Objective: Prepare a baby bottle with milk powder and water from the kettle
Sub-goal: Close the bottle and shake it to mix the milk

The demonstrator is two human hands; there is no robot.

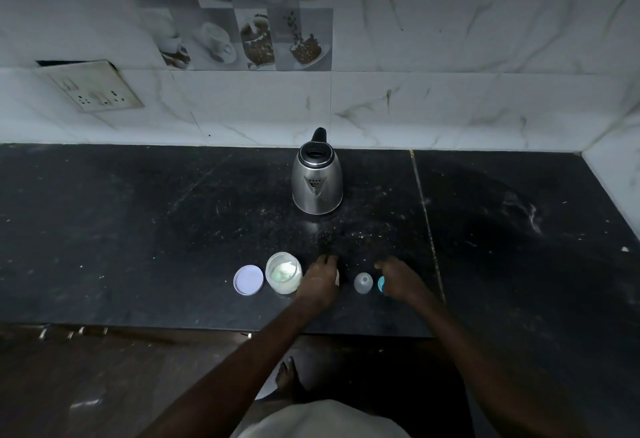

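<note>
On the front part of the black stone counter (pixel 138 247), a row of small things stands close to the edge. At the left lies a flat round pale-lilac plastic lid (pixel 248 280). Just beside it stands an open clear jar (pixel 283 273) with white powder and a pale green scoop inside. The left hand (pixel 320 281) comes next, close against the jar's right side, palm down with the fingers pointing to the wall. At its right edge a small white thing (pixel 337 276) shows. It is mostly hidden under the hand, so I cannot tell what it is or whether the fingers hold it. A small clear dome-shaped plastic cap (pixel 363 282) stands free between the two hands. The right hand (pixel 403 281) is also palm down, over a round teal piece (pixel 381 284) of which only the left part shows. Whether the fingers grip it I cannot tell. The hands are apart.

Farther back, near the wall, the stainless steel electric kettle (pixel 317 177) with black top and handle stands upright, its spout turned to the person, well apart from the row. Behind it are white marble wall tiles (pixel 485 91), some picture tiles (pixel 249 39) with cups and cakes, and a beige switch plate (pixel 93 87) at the left. Below the counter edge a bare foot (pixel 285 375) is on the dark floor.
</note>
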